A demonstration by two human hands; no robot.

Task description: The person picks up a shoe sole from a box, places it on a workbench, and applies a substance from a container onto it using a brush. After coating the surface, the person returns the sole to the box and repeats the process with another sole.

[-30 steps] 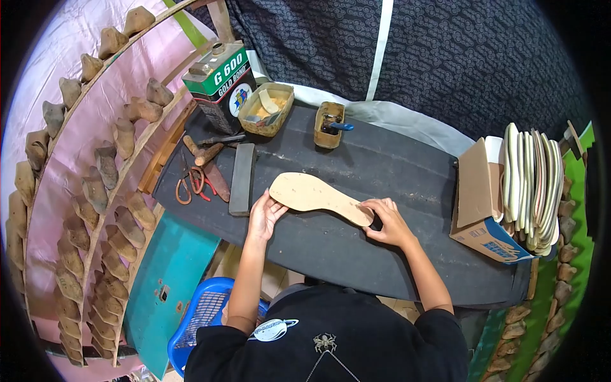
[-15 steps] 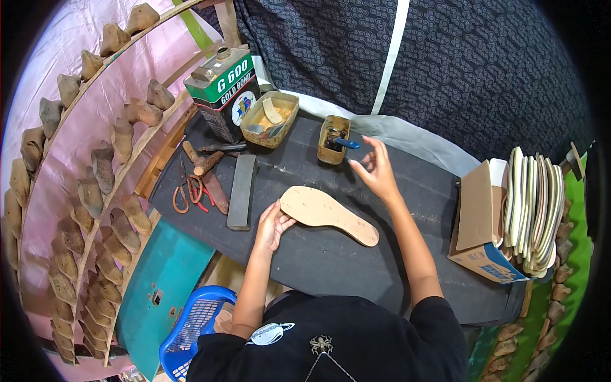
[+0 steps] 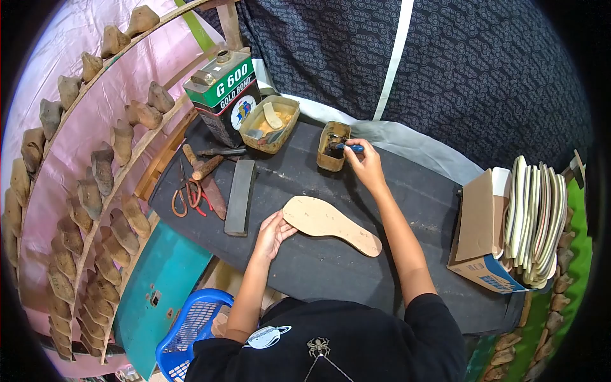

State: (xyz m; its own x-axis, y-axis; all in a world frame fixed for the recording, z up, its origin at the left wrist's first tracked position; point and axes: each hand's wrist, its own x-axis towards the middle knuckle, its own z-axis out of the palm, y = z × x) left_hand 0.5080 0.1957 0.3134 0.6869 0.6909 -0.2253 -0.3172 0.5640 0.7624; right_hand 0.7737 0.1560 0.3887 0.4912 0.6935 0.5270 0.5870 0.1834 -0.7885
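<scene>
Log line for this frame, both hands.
left hand: open, on toe end of tan shoe insole | right hand: grips blue-handled brush in small tan tin | insole: flat on black worktop

Black short-sleeved T-shirt [image 3: 331, 344]; white planet print, small pale spider emblem; bare forearms, no gloves.

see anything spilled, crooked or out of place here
Nothing stands out. The insole lies flat on the bench, the left hand touching its wide end; the right hand grips the blue-handled brush in the small tin. The glue can stands upright, no spill visible.
</scene>
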